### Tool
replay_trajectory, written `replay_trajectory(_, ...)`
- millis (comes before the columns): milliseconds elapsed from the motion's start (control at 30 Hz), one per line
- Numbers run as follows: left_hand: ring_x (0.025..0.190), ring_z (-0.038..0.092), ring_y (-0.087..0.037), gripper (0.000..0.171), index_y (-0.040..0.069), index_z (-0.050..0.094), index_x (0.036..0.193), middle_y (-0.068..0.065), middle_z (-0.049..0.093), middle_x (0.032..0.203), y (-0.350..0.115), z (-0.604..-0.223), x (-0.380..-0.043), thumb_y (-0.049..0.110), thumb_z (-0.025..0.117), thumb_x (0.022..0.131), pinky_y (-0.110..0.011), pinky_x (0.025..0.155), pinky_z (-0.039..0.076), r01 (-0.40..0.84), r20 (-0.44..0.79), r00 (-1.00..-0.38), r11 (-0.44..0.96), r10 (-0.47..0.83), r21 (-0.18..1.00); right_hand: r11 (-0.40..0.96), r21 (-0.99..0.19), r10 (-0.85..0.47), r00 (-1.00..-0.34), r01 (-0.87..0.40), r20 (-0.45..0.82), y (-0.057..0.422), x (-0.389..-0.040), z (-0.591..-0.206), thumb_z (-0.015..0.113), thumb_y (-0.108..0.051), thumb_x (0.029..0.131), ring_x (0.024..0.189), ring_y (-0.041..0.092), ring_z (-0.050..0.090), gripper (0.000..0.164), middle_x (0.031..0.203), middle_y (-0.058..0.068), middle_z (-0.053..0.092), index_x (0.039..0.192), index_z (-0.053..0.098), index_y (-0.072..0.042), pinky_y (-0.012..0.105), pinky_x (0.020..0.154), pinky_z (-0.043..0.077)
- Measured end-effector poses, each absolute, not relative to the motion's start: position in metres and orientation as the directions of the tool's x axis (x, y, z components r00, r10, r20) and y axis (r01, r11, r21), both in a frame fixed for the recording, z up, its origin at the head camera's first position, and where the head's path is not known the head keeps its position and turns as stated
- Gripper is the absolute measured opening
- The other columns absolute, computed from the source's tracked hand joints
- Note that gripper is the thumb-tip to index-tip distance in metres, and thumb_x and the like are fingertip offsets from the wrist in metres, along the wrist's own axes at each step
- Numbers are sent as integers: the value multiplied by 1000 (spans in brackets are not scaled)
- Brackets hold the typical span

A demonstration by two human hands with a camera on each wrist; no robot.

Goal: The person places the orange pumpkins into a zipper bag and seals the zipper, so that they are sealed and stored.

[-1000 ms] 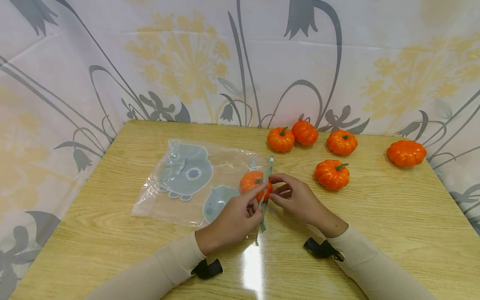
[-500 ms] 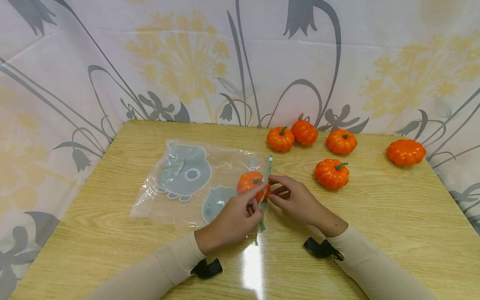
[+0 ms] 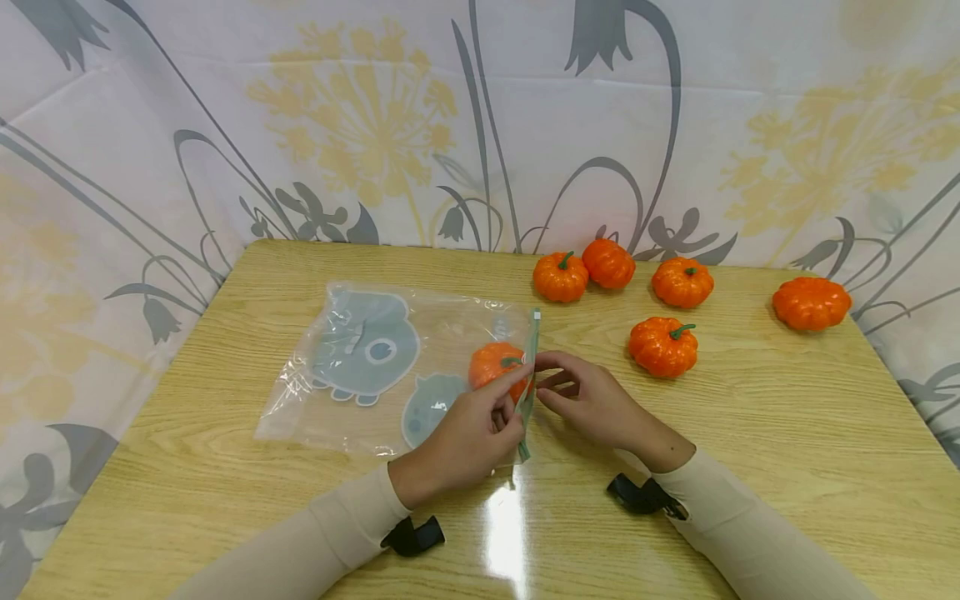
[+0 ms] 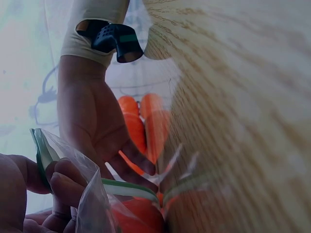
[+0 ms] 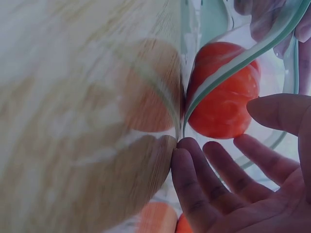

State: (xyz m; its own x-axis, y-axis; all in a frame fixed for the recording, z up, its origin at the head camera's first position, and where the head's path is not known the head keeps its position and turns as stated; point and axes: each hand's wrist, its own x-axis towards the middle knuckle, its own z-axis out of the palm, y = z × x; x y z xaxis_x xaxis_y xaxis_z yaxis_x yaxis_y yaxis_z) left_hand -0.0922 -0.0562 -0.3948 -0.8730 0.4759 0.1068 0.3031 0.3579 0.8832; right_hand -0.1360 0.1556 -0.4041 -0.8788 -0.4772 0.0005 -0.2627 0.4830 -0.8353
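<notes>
A clear zip bag point(image 3: 442, 325) with printed pale blue cartoon figures lies flat on the table, its green-edged mouth facing right. Just inside that mouth sits an orange toy pumpkin point(image 3: 491, 364) with a green stem. My left hand point(image 3: 468, 437) pinches the upper lip of the mouth, lifting it, as the left wrist view shows with the green zip edge point(image 4: 41, 155) between thumb and fingers. At the opening is my right hand point(image 5: 243, 194), fingers extended and thumb apart, the fingertips close to the pumpkin point(image 5: 221, 107); whether they touch it I cannot tell.
Several more orange pumpkins stand on the wooden table point(image 3: 750, 433): a pair point(image 3: 561, 277) at the back, one point(image 3: 682, 282) right of them, a nearer one point(image 3: 663, 347) and one point(image 3: 812, 303) far right. A patterned curtain point(image 3: 525, 125) hangs behind.
The pumpkin in the bag has slid slightly left, further inside the mouth. The bag has shifted a little left too. Both hands have stayed almost in place.
</notes>
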Motion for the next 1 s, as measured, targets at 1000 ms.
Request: replay_trajectory(1000,54,42,-1,63,14,41,153,5,54,72,-56,-393,-93,6,53,92,-17,51,36,284,88,-876,360,475,888,565,-749,-456,-888,-345,64,165,-141,-397,61,-9,97,108,29,67,40,130,17,64,136,59,-4,43,88,58)
